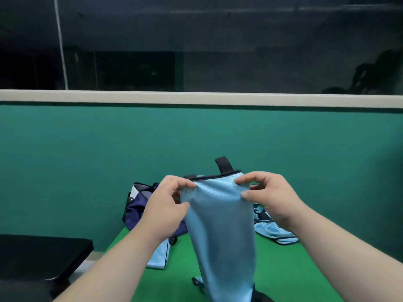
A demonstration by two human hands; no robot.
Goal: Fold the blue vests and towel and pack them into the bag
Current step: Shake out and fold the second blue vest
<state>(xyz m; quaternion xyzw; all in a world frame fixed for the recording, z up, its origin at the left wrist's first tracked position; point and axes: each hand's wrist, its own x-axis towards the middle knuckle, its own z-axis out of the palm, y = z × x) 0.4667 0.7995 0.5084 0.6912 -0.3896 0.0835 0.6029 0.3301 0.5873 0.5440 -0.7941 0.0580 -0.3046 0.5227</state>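
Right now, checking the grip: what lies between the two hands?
Head view: the blue vest spans between the left hand and right hand, each pinching its top edge.

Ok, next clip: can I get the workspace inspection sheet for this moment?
Surface: green table, partly under cloth.
Job's things: light blue vest held up; navy bag behind it, left; crumpled blue vest at right; light blue cloth lying by the left forearm.
Clutter: black strap behind the held vest's top.
Grippers: left hand and right hand each pinch a top corner.
Cables: thin white line on the dark pane, cord or not unclear.
Surroundings: green wall, cream ledge, black seat at left.
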